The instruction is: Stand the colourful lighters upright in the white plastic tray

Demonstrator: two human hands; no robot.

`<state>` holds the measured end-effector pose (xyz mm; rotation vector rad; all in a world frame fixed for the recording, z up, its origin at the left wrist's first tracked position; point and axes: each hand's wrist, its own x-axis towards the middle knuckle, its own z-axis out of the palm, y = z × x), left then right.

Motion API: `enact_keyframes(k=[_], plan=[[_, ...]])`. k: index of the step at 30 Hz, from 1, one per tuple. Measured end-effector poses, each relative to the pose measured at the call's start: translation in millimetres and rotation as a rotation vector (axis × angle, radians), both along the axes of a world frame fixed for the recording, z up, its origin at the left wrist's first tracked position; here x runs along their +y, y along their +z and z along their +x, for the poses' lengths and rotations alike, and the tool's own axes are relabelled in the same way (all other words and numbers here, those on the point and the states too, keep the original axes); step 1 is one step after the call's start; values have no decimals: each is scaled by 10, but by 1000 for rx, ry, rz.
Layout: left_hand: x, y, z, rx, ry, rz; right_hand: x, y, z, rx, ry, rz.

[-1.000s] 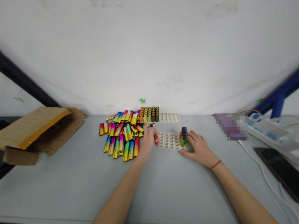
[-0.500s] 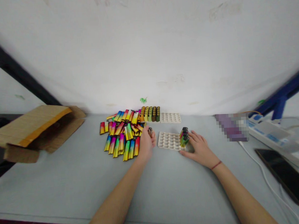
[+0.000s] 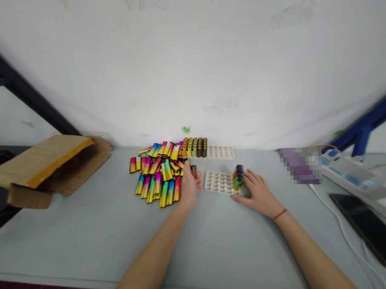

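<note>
My left hand (image 3: 191, 186) is closed around a dark-topped lighter (image 3: 194, 170), at the right edge of a pile of shiny rainbow-coloured lighters (image 3: 158, 183). My right hand (image 3: 257, 193) rests with its fingers spread at the right end of a white tray with round pockets (image 3: 217, 181). Several lighters (image 3: 238, 178) stand upright in that tray's right end, beside my right fingers. Behind, rows of upright lighters (image 3: 195, 148) stand at the left of a second white tray (image 3: 221, 152), whose right pockets show bare.
An open cardboard box (image 3: 40, 164) lies on the left of the grey table (image 3: 88, 242). On the right are a black phone (image 3: 366, 226), a white power strip (image 3: 357, 175), a white cable (image 3: 337, 219) and a blurred-out purple item (image 3: 298, 165). A wall stands behind.
The view has shifted very slightly. My left hand still holds the lighter, turned a little so that more of its dark top shows. My right hand stays by the tray.
</note>
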<state>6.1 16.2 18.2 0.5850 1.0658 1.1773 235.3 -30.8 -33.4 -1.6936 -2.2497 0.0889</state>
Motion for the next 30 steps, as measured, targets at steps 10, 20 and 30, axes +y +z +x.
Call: enact_keyframes(k=[10,20,30], plan=[[16,39,-19,-7,-12,3,-4,-6,15,-3,9,13],[-36,-133,54,267,-100,272,-5,-12,1,6,-2,14],[-260,-83,145,676,-385,1078,-12,-3,-13,34,-1,20]])
